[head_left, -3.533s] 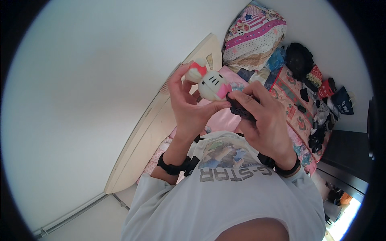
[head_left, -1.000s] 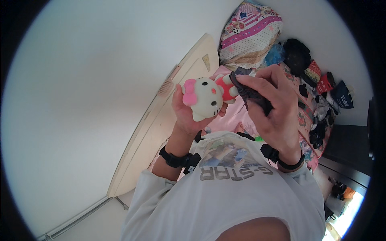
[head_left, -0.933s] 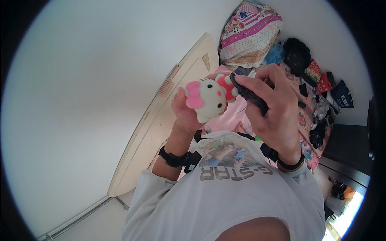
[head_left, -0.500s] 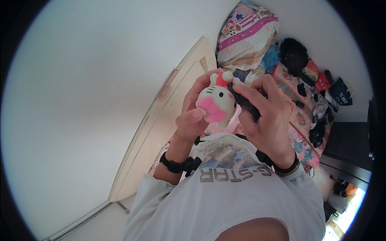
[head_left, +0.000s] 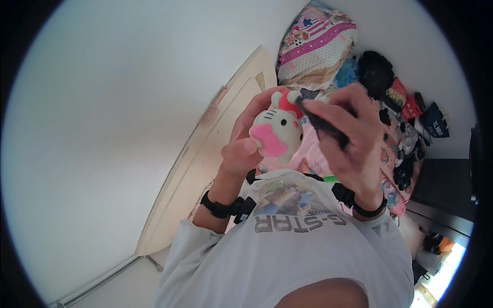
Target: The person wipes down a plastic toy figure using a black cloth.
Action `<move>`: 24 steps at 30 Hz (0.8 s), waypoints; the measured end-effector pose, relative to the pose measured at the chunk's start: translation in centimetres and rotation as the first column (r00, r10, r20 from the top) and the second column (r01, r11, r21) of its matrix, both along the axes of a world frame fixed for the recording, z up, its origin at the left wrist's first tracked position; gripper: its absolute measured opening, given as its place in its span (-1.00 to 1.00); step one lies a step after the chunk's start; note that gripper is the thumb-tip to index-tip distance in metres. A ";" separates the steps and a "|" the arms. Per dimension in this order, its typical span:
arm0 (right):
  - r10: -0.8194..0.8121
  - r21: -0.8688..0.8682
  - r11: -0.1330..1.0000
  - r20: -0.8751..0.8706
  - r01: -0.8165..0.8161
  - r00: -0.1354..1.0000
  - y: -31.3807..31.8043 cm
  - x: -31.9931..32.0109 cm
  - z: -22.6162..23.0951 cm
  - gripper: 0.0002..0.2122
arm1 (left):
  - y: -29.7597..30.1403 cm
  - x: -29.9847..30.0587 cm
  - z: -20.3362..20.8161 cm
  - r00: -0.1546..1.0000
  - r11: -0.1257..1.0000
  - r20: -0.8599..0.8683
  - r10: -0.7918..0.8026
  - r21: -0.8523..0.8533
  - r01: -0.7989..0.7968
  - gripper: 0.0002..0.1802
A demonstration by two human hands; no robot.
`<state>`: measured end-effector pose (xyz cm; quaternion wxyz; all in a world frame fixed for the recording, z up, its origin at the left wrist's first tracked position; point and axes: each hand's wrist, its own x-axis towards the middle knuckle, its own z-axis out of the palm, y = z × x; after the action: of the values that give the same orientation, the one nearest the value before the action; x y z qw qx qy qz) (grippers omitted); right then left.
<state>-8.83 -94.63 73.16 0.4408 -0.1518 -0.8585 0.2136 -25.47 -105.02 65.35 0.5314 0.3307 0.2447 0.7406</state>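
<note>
My left hand (head_left: 240,149) is closed around a white cat-shaped figurine (head_left: 288,134) with a pink bow and a red body. Its thumb presses by the bow, and the figurine lies tilted, face up, in front of my chest. On its right side, my right hand (head_left: 357,141) grips a dark, elongated object (head_left: 328,127), whose tip comes close to the figurine's red part. Motion blurs that hand and object, so its kind and whether it touches the figurine are unclear.
A pink comb (head_left: 209,114) sits on the edge of a cream headboard (head_left: 197,159) at left. Patterned bedding (head_left: 318,51) is heaped at the far end, near a black bag (head_left: 375,73). Several small items lie at right, beside a dark cabinet (head_left: 444,185). Something green (head_left: 330,178) shows near my shirt.
My right hand has moved right, away from the figurine, with the dark object tilting along. A green thing has come into view below it. The left hand and figurine have barely moved.
</note>
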 end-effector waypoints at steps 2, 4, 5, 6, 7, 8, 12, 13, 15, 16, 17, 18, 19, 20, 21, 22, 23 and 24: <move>0.071 0.010 0.997 0.137 -0.073 0.988 -0.2 -0.6 -0.3 -0.64 | 0.0 -0.3 -0.3 0.999 0.999 -0.035 -0.040 0.000 0.041 0.11; 0.067 -0.044 0.997 0.158 -0.061 0.985 -0.6 -0.7 -0.9 -0.66 | 0.2 -0.3 -0.7 0.999 0.998 0.026 0.048 0.036 -0.049 0.10; 0.060 -0.054 0.997 0.175 -0.051 0.983 -0.7 -0.7 -0.9 -0.67 | 0.2 -0.1 -0.6 0.998 0.998 0.026 0.053 0.036 -0.054 0.10; 0.054 -0.065 0.997 0.193 -0.042 0.980 -0.8 -0.6 -0.9 -0.67 | 0.1 0.2 -0.5 0.998 0.998 0.039 0.057 0.020 -0.058 0.10; 0.060 -0.066 0.997 0.192 -0.048 0.980 -1.0 -0.5 -1.0 -0.67 | 0.0 0.4 -0.4 0.997 0.998 0.050 0.063 0.002 -0.063 0.10; 0.059 -0.094 0.995 0.173 -0.043 0.983 -1.2 -0.5 -1.0 -0.67 | 0.0 0.6 -0.3 0.996 0.998 0.049 0.069 0.001 -0.069 0.10; 0.090 -0.188 0.980 0.132 -0.065 0.987 -1.4 0.1 -1.0 -0.66 | -0.1 0.8 -0.6 0.983 1.000 0.184 0.025 0.005 -0.027 0.10; 0.089 -0.186 0.981 0.132 -0.063 0.987 -1.3 0.2 -0.7 -0.66 | 0.0 0.8 -0.9 0.969 1.000 0.247 -0.012 0.026 0.005 0.10; -0.019 -0.055 0.998 0.038 0.021 0.999 -1.2 0.2 0.1 -0.65 | 0.0 0.5 -0.7 0.988 1.000 0.156 -0.003 0.020 0.000 0.11; -0.022 -0.056 0.998 0.038 0.024 0.999 -1.3 0.1 0.1 -0.65 | -0.1 0.4 -0.5 0.998 1.000 0.062 0.008 0.010 -0.008 0.11; -0.019 -0.035 0.999 0.089 0.023 0.996 -1.3 -0.1 0.0 -0.62 | -0.1 0.5 -0.2 0.998 1.000 0.062 0.004 0.008 -0.005 0.11; -0.018 -0.015 1.000 0.139 0.020 0.990 -1.4 -0.2 0.0 -0.59 | -0.2 0.6 0.0 0.999 1.000 0.027 0.019 -0.010 -0.018 0.12; -0.022 -0.014 1.000 0.138 0.024 0.990 -1.5 -0.2 0.1 -0.59 | -0.1 0.6 0.2 0.999 0.999 -0.010 0.032 -0.025 -0.032 0.12; -0.027 0.008 1.000 0.204 0.026 0.979 -1.6 -0.2 0.2 -0.59 | -0.1 0.5 0.1 1.000 0.999 -0.011 0.029 -0.024 -0.029 0.12; -0.033 0.029 0.999 0.270 0.026 0.962 -1.7 -0.2 0.3 -0.60 | -0.1 0.4 0.0 0.998 0.999 -0.049 0.026 -0.018 -0.027 0.11; -0.035 0.030 0.999 0.270 0.028 0.962 -1.6 0.0 0.2 -0.60 | -0.1 0.4 -0.1 0.996 1.000 -0.086 0.024 -0.012 -0.025 0.11; 0.017 -0.024 1.000 0.266 -0.011 0.964 -1.3 0.2 0.0 -0.60 | -0.1 0.5 -0.2 0.996 1.000 -0.085 0.023 -0.012 -0.024 0.11; 0.071 -0.078 0.996 0.259 -0.052 0.963 -1.0 0.5 -0.2 -0.60 | -0.1 0.6 -0.3 0.998 0.999 -0.052 0.041 -0.025 -0.042 0.12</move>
<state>-8.33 -95.66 73.00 0.3113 -0.1672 -0.9054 0.2354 -24.86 -105.11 65.01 0.5135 0.3377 0.2749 0.7394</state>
